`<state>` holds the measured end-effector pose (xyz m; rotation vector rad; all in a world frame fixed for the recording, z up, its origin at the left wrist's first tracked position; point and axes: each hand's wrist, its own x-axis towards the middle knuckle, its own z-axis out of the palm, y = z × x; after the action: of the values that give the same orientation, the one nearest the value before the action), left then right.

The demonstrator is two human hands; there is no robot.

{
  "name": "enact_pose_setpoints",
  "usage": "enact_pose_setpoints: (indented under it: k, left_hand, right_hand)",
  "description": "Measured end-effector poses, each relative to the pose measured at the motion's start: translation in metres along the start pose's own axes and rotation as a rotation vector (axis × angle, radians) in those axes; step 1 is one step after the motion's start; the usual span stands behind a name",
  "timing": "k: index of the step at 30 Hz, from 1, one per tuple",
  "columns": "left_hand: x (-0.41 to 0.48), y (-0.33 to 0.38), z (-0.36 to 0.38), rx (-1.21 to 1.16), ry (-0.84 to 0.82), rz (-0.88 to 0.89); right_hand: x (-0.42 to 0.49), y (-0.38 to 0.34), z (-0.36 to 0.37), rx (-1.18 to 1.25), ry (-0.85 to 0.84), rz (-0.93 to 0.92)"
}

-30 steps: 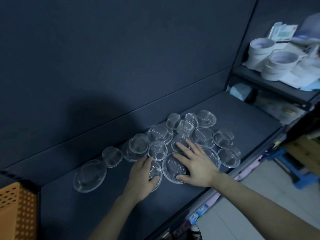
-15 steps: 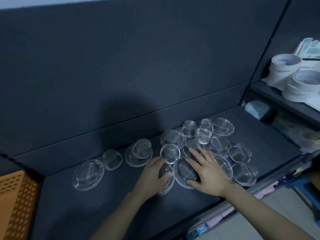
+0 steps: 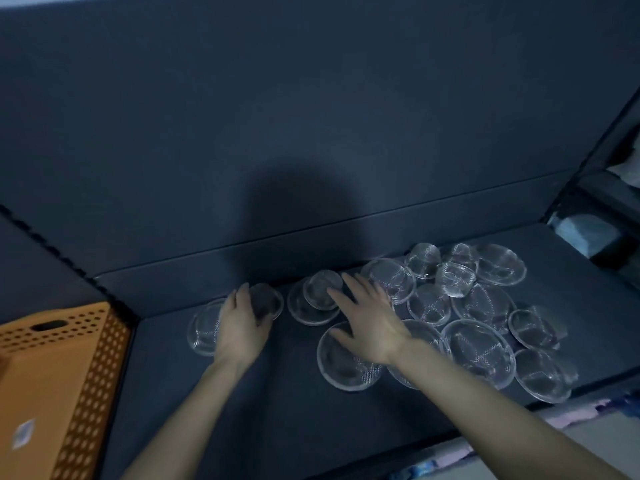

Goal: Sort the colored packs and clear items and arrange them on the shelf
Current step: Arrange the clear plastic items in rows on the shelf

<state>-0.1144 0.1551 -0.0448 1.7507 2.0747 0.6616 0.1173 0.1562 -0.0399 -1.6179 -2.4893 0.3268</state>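
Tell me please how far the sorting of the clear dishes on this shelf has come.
Done: the clear dishes lie on the dark shelf, a few set apart at the left. In hand: the left hand grips a small dish; the right hand, open, reaches toward a stacked pair. Left: the pile at the right overlaps, unsorted; no coloured packs are in view.

Dim, lit from the near side; a soft shadow is cast on the dark blue-grey back panel (image 3: 311, 116); faint glints are seen on clear ribbed plastic dishes (image 3: 478, 348); slight blur throughout.
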Motion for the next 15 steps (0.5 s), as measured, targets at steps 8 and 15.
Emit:
enact_pose_setpoints:
  k: [8, 15]
  left_hand:
    - [0.013, 0.004, 0.012, 0.042, -0.050, 0.009]
    - [0.018, 0.015, 0.003, 0.032, -0.019, 0.028]
  right_hand:
    - [0.044, -0.009, 0.002, 0.079, -0.037, 0.136]
    - [0.039, -0.002, -0.004, 0.342, 0.080, 0.170]
